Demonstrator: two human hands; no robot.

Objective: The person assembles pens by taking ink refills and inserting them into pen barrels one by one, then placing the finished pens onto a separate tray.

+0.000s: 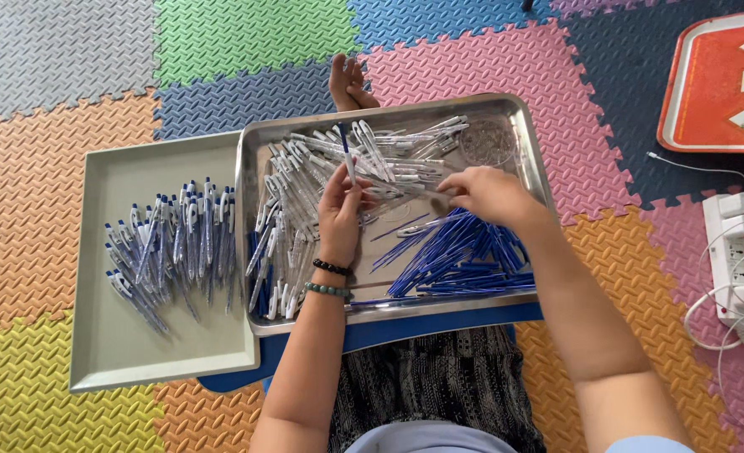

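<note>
Nearest, the left hand [338, 214], with two bead bracelets at the wrist, pinches one upright pen [346, 155] between closed fingers, while the right hand [489, 193] at 3 o'clock curls its fingers around a clear barrel [405, 190]. Both hover over a steel tray [530, 159] holding blue refills [460, 260] and clear barrels; finished pens [175, 247] lie on a grey tray [120, 352] at 9 o'clock. Farther off, at 1 o'clock, sits an orange tray [707, 92] bearing small square picture cards.
</note>
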